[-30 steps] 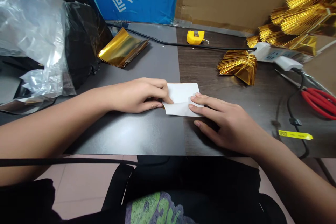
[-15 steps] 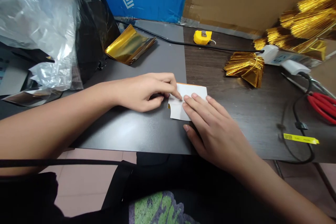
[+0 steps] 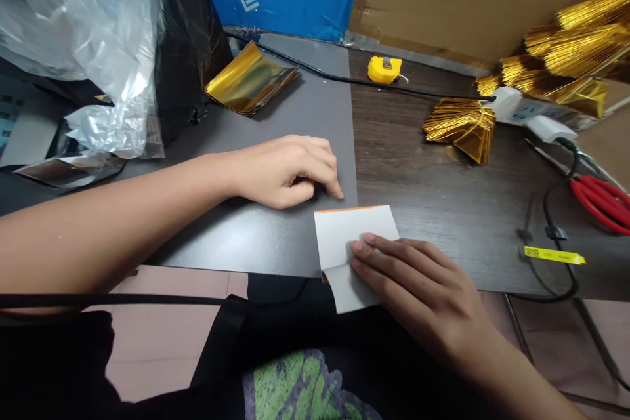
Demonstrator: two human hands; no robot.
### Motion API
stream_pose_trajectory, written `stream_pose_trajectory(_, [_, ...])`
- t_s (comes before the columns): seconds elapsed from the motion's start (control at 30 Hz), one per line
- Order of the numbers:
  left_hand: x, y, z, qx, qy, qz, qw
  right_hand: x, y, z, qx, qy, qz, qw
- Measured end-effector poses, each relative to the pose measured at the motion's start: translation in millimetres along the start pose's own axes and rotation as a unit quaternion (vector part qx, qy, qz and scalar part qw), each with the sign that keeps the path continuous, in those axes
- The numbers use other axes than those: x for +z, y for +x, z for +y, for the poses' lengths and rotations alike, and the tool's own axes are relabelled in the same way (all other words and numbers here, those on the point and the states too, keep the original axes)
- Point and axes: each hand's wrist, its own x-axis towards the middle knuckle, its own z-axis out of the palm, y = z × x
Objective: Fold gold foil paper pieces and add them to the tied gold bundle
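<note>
A small sheet of paper (image 3: 339,233), white on top with a gold-orange edge, lies at the front edge of the desk. Its near part bends and juts past that edge. Laid over the sheet are the outstretched fingers of my right hand (image 3: 418,282); its thumb is hidden, and the paper stays with this hand. My left hand (image 3: 295,174) rests on the grey desk surface just beyond the sheet, apart from it. Its fingers are loosely bent, the index fingertip pointing down, and nothing is in them.
A stack of gold foil sheets (image 3: 249,82) lies at the back left, near a crumpled clear plastic bag (image 3: 98,33). Behind the desk stand blue and brown boxes. A yellow tape measure (image 3: 384,69), fanned gold bundles (image 3: 462,125), black cables and red-handled scissors (image 3: 598,203) lie rightward.
The paper has slid toward me with my right hand, from the desk to over its front edge. My left hand has come off the sheet and stays about where it was.
</note>
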Motion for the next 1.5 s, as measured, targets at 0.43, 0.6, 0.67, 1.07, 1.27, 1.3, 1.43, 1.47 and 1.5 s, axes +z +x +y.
stream_pose_trajectory(0.43, [4.8, -3, 4, -0.058, -0.389, 0.215, 0.894, -29, 89, 72, 0.292, 0.404, 0.035, 0.866])
stream_pose_trajectory(0.6, [7.3, 2, -4, -0.116, -0.351, 0.239, 0.898, -10, 120, 96, 0.273, 0.403, 0.021, 0.873])
stream_pose_trajectory(0.67, [8.9, 3, -6, -0.130, -0.333, 0.254, 0.899, 1, 120, 101, 0.267, 0.410, 0.046, 0.871])
stream_pose_trajectory(1.07, [10.9, 3, -2, -0.194, -0.237, 0.278, 0.910, 16, 101, 108, 0.176, 0.378, 0.156, 0.895])
stream_pose_trajectory(1.27, [6.6, 5, -1, -0.199, -0.213, 0.350, 0.890, 13, 100, 112, 0.180, 0.351, 0.179, 0.902])
stream_pose_trajectory(1.3, [6.0, 5, -2, -0.198, -0.213, 0.366, 0.884, 13, 100, 113, 0.191, 0.360, 0.180, 0.895])
stream_pose_trajectory(1.43, [5.0, 5, -6, -0.199, -0.232, 0.415, 0.857, 17, 102, 113, 0.237, 0.414, 0.214, 0.853])
stream_pose_trajectory(1.47, [5.0, 5, -7, -0.200, -0.238, 0.419, 0.853, 18, 103, 113, 0.246, 0.423, 0.219, 0.844])
stream_pose_trajectory(1.5, [5.1, 4, -7, -0.201, -0.243, 0.420, 0.851, 19, 103, 112, 0.252, 0.428, 0.223, 0.839])
